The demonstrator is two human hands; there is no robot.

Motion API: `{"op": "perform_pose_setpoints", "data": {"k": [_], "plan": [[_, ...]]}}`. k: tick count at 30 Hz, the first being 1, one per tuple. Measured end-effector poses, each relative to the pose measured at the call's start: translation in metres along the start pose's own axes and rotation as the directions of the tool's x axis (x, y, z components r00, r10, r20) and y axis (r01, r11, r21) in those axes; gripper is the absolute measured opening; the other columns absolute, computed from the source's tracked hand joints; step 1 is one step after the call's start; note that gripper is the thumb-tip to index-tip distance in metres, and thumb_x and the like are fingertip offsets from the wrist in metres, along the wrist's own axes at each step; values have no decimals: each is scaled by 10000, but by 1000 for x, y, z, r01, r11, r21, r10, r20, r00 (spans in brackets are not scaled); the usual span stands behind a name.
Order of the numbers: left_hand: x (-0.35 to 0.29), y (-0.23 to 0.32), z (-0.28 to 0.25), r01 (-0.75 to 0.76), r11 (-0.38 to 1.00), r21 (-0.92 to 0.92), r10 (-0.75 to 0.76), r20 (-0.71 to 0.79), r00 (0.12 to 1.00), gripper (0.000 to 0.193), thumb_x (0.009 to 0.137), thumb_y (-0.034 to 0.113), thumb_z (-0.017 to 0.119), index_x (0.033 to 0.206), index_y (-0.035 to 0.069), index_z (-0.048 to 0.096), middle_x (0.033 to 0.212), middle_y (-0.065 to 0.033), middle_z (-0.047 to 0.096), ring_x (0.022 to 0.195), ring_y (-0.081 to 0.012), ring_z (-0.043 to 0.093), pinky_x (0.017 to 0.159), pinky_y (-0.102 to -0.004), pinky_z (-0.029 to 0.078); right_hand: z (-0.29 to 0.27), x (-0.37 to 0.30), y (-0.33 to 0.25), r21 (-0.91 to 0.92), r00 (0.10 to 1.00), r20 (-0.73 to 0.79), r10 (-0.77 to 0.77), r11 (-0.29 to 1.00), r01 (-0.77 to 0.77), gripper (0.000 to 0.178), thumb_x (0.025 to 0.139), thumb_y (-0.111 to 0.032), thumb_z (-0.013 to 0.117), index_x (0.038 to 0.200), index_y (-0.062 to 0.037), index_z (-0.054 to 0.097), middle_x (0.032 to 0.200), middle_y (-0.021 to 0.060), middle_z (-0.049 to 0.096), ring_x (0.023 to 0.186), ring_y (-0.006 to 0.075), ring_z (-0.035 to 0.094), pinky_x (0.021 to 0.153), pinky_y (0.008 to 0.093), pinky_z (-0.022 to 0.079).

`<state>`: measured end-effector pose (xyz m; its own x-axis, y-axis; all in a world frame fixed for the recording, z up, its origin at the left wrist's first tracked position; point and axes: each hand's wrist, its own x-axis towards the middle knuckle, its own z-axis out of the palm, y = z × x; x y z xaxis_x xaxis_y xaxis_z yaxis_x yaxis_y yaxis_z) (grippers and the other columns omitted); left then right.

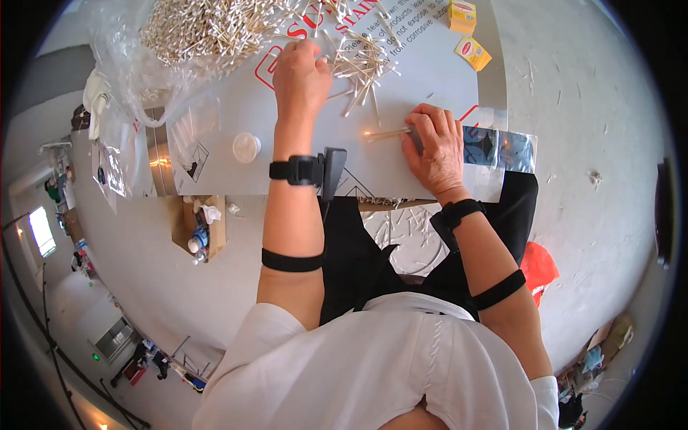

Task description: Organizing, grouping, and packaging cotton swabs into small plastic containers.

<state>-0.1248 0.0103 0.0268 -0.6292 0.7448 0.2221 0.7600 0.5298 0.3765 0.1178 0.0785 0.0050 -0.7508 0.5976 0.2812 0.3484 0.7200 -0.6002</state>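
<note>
A large heap of cotton swabs point(208, 29) lies at the far left of the grey tabletop point(229, 107). To its right is a smaller loose scatter of swabs point(362, 61). My left hand point(301, 75) is between the two, its fingers curled down and closed; whatever the fingertips pinch is hidden. Nearer to me on the right, my right hand point(436, 147) rests on the table and grips a few cotton swabs point(387, 134). Their tips stick out to the left, while the other ends disappear under the fingers.
Clear plastic bagging point(118, 64) covers the far left. A round white tub point(246, 147) stands left of my left forearm. Two small yellow boxes point(473, 54) sit at the far right; a dark printed strip point(512, 150) overhangs the right edge. A cardboard box point(179, 233) is on the floor.
</note>
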Motion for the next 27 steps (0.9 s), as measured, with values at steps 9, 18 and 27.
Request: {"op": "perform_pose_setpoints", "data": {"k": [9,18,27], "plan": [[-84,44,5,252,967,48,-252,5,968,449,703,247,777,1072,55,607,1110,-95,552,1138,-313,455,903,-487,377,-1,0,2,34,1000,-9,-13,999,13,268,717,-108,695,967,-99,598,1072,44,567,977,265,534,840,389,402],[-53,40,25,144,987,-73,-144,15,990,169,727,135,767,847,96,655,913,-42,601,981,-298,509,843,-440,402,1,-2,4,28,1000,-20,-11,1000,12,208,714,-97,681,892,-88,575,1066,42,568,966,263,534,833,387,402],[-79,34,-6,243,906,-346,-251,21,968,81,793,57,702,820,-9,664,737,-60,635,667,-128,558,640,-281,455,2,-1,4,29,999,-46,-19,999,20,185,714,-93,664,869,-86,564,1052,38,570,953,264,536,825,389,404]]}}
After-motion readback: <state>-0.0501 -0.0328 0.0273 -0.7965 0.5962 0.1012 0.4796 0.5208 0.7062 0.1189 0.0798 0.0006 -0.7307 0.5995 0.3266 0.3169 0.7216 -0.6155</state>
